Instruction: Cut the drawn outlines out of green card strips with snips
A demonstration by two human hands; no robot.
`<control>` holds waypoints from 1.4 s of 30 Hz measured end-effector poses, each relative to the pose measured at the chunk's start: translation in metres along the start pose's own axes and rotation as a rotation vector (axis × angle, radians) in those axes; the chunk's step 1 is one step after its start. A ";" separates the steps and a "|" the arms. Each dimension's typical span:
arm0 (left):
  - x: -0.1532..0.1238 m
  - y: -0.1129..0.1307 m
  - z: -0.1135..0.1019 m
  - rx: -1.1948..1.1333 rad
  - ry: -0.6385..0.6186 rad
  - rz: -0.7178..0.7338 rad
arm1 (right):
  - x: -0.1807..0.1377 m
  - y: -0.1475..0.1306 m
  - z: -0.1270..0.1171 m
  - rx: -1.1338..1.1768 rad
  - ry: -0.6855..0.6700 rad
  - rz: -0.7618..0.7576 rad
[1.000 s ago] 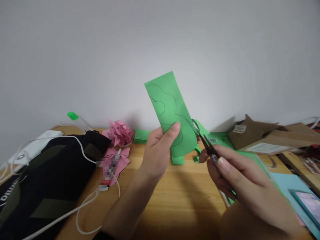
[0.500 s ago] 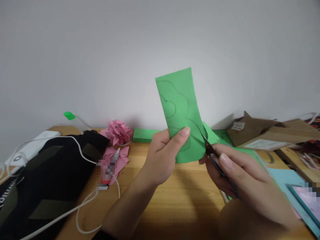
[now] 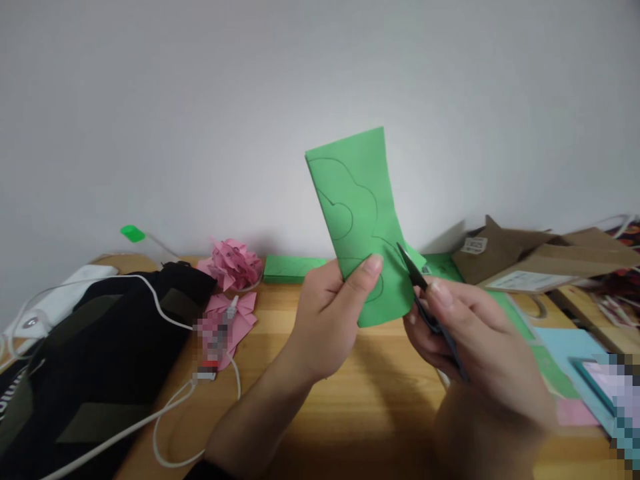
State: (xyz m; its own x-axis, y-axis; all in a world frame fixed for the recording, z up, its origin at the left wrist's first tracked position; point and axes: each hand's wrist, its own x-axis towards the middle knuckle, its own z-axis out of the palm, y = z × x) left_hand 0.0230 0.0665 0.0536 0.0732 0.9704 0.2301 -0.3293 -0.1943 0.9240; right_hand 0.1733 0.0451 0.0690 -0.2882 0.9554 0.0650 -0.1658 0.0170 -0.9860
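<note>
A folded sheet of green paper (image 3: 357, 200) with curved pencil outlines is held up over the table. My left hand (image 3: 330, 320) pinches its lower left part, thumb on the front and fingers behind. In my right hand (image 3: 470, 327) is a pair of dark scissors (image 3: 413, 267), gripped by the handles. One blade lies across the front of the paper at its lower right edge, along a drawn curve. Behind the blades, a partly cut strip of the green paper bends away. The scissors' handle loops are mostly hidden by my fingers.
On the wooden table (image 3: 370, 413) lie a black bag (image 3: 125, 333), white cables, a pink paper flower (image 3: 233, 262), a glue tube (image 3: 223, 333) on pink paper and green folded papers (image 3: 293, 267). Brown packaging (image 3: 540, 260) and blue paper (image 3: 570, 343) lie at right. A wall rises behind.
The scissors have moved slightly left and up, with more blade now showing over the paper's front. The paper's top has tilted slightly left, and less of the cut strip shows.
</note>
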 end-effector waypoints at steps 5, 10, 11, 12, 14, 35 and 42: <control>0.001 0.001 0.001 -0.018 -0.008 0.002 | 0.002 -0.001 0.001 0.017 -0.012 0.027; 0.001 0.000 0.003 -0.080 -0.022 -0.012 | 0.004 -0.002 0.002 0.040 -0.008 0.023; 0.001 0.000 0.003 -0.095 -0.018 -0.016 | 0.004 -0.001 0.002 0.044 -0.005 0.014; 0.001 -0.001 0.003 -0.108 -0.015 -0.017 | 0.005 -0.001 0.002 0.045 -0.004 0.003; 0.000 -0.002 0.004 -0.124 -0.008 -0.026 | 0.005 0.000 0.003 0.043 -0.003 -0.011; 0.002 -0.001 0.005 -0.184 -0.023 -0.043 | 0.007 0.000 0.005 -0.016 0.016 -0.042; 0.001 -0.001 0.004 -0.179 -0.010 -0.073 | 0.006 0.002 0.005 -0.016 0.003 -0.058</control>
State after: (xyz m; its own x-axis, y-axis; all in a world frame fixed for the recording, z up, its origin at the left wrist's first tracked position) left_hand 0.0272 0.0667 0.0539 0.1118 0.9794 0.1683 -0.4852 -0.0940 0.8694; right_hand 0.1662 0.0493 0.0686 -0.2760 0.9534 0.1219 -0.1670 0.0773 -0.9829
